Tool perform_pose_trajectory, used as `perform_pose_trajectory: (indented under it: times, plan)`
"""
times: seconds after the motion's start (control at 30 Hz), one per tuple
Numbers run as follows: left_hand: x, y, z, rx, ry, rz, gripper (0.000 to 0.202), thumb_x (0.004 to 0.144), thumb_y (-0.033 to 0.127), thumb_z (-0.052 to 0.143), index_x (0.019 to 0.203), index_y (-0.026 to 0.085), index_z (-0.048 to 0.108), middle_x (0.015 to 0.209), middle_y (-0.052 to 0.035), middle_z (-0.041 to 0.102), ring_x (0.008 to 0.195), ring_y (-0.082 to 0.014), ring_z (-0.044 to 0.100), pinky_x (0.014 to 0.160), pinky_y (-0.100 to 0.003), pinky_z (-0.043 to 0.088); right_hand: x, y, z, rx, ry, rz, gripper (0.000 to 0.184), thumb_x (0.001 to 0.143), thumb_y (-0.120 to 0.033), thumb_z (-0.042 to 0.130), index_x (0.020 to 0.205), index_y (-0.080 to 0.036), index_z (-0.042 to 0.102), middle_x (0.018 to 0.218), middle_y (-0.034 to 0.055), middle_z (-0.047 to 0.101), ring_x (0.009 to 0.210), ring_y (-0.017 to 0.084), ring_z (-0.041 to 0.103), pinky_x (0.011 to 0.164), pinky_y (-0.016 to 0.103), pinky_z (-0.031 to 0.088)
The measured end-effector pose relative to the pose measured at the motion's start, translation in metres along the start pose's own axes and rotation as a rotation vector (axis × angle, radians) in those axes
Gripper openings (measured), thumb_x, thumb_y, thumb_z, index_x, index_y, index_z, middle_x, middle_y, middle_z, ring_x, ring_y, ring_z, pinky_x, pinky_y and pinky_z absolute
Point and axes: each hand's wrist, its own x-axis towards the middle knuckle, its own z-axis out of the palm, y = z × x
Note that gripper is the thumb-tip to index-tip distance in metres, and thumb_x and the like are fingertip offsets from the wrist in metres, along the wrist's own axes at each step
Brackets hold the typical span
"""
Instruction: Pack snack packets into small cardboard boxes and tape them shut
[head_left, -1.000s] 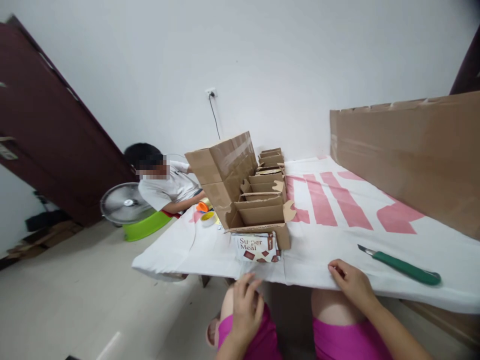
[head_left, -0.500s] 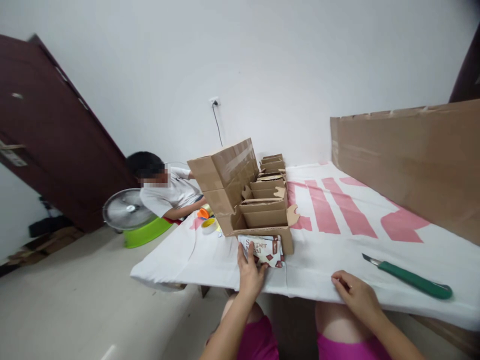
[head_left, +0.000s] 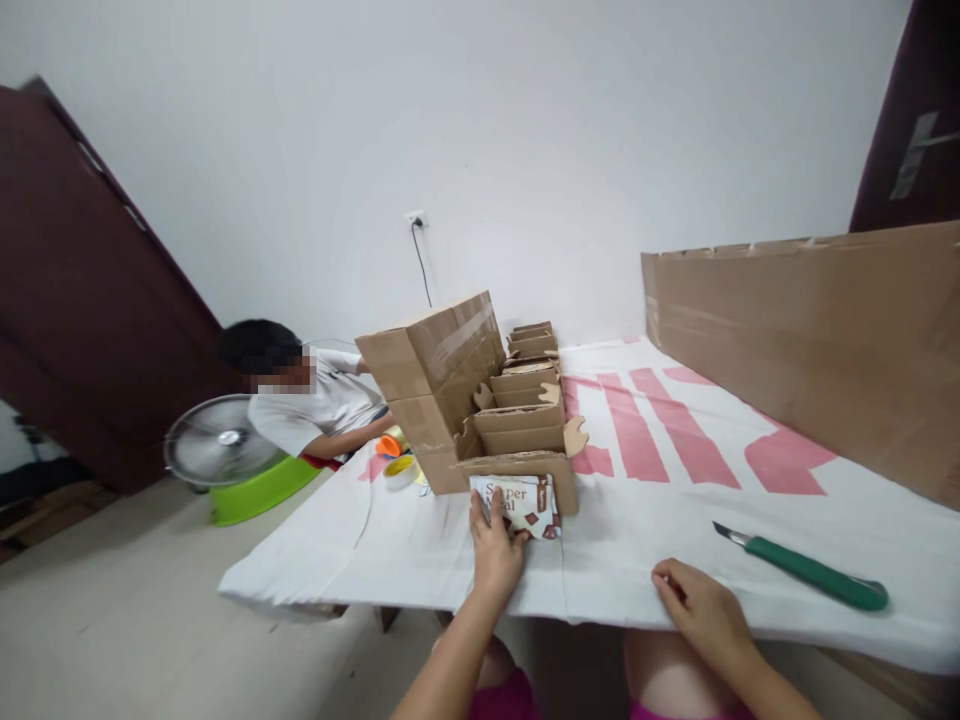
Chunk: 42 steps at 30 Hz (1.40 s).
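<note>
My left hand (head_left: 496, 555) grips a white and brown sachet (head_left: 529, 508) printed "Super Meal", its fingers across the front and the thumb at the lower edge. More than one sachet may be stacked there. The sachet leans against the near end of a row of open cardboard boxes (head_left: 519, 466) with raised flaps. My right hand (head_left: 701, 608) rests at the table's front edge, fingers curled in and holding nothing visible. Just right of it lies a green-handled utility knife (head_left: 814, 572), blade pointing left.
Closed cartons (head_left: 431, 400) are stacked left of the open boxes. A tall cardboard panel (head_left: 795, 330) stands along the right. Tape rolls (head_left: 400, 468) lie by a person in a white shirt (head_left: 341, 390) at the left. A fan (head_left: 229, 438) is beyond the white-covered table (head_left: 315, 560).
The view has turned slightly right, so most things sit further left in the picture. My left hand stays on the sachet, and my right hand remains curled at the table edge.
</note>
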Motion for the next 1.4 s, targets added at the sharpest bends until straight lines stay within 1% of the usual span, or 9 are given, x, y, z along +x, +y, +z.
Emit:
perform_pose_trajectory:
  times: [0.3,0.37,0.43,0.5,0.6,0.77,0.9,1.1,1.4]
  plan:
    - [0.009,-0.012,0.008,-0.012,0.106,0.080,0.078,0.077,0.027,0.069,0.145,0.023,0.030,0.157,-0.0153,0.008,0.144,-0.0363,0.019,0.112,-0.053,0.031,-0.001,0.000,0.000,0.012,-0.004,0.016,0.029,0.089,-0.038,0.040,0.083,-0.025,0.065,0.077,0.0024,0.072,0.071,0.021,0.067,0.063,0.029,0.046]
    - [0.007,-0.010,0.006,0.053,0.177,0.058,0.077,0.074,0.030,0.072,0.141,0.021,0.035,0.152,-0.0167,0.018,0.140,-0.0382,0.025,0.110,-0.055,0.032,-0.001,0.000,0.000,0.014,-0.002,0.016,0.029,0.089,-0.038,0.040,0.083,-0.024,0.065,0.077,0.0033,0.072,0.071,0.021,0.067,0.064,0.029,0.046]
    - [0.003,-0.008,0.005,0.126,0.225,0.076,0.065,0.076,0.031,0.070,0.134,0.019,0.044,0.140,-0.0171,0.035,0.131,-0.0380,0.036,0.105,-0.057,0.036,0.000,0.000,0.001,0.010,-0.005,0.016,0.029,0.088,-0.038,0.040,0.083,-0.024,0.065,0.077,0.0036,0.071,0.071,0.021,0.066,0.064,0.030,0.046]
    - [0.001,-0.006,0.004,0.147,0.183,0.185,0.046,0.082,0.026,0.062,0.126,0.018,0.051,0.121,-0.0143,0.049,0.115,-0.0322,0.048,0.097,-0.051,0.043,0.000,0.001,0.002,0.006,-0.007,0.015,0.030,0.089,-0.038,0.039,0.083,-0.024,0.065,0.077,0.0038,0.071,0.072,0.022,0.066,0.065,0.030,0.046]
    - [-0.001,-0.005,0.003,0.115,0.074,0.347,0.034,0.086,0.017,0.052,0.120,0.019,0.054,0.103,-0.0088,0.057,0.098,-0.0248,0.053,0.088,-0.040,0.049,0.000,0.003,0.003,0.001,-0.004,0.008,0.030,0.089,-0.038,0.039,0.084,-0.023,0.065,0.078,0.0038,0.071,0.073,0.021,0.067,0.066,0.030,0.046]
    - [-0.001,0.000,-0.001,0.146,0.057,0.368,0.038,0.086,0.017,0.051,0.124,0.020,0.053,0.104,-0.0094,0.056,0.098,-0.0258,0.051,0.087,-0.040,0.047,-0.002,0.005,0.005,-0.002,0.010,-0.008,0.029,0.090,-0.038,0.040,0.085,-0.023,0.065,0.080,0.0039,0.071,0.074,0.021,0.067,0.066,0.030,0.047]
    - [0.000,0.003,-0.002,0.195,0.053,0.338,0.046,0.082,0.016,0.055,0.127,0.021,0.054,0.112,-0.0106,0.052,0.102,-0.0275,0.049,0.091,-0.043,0.045,-0.002,0.005,0.006,-0.010,0.031,-0.020,0.029,0.090,-0.037,0.040,0.083,-0.023,0.065,0.079,0.0043,0.072,0.073,0.021,0.067,0.067,0.030,0.048]
    - [0.003,-0.002,0.006,0.236,0.039,0.329,0.061,0.077,0.013,0.056,0.137,0.020,0.046,0.125,-0.0126,0.047,0.117,-0.0298,0.044,0.102,-0.046,0.038,-0.002,0.005,0.005,-0.021,0.055,-0.043,0.028,0.090,-0.036,0.041,0.083,-0.024,0.065,0.080,0.0032,0.072,0.073,0.021,0.068,0.066,0.029,0.049]
    - [0.004,-0.005,0.015,0.267,0.019,0.256,0.069,0.080,0.021,0.058,0.146,0.019,0.035,0.136,-0.0166,0.042,0.127,-0.0331,0.038,0.105,-0.050,0.036,-0.002,0.005,0.005,-0.042,0.064,-0.046,0.030,0.090,-0.038,0.040,0.084,-0.024,0.066,0.080,0.0030,0.073,0.075,0.021,0.069,0.065,0.029,0.050]
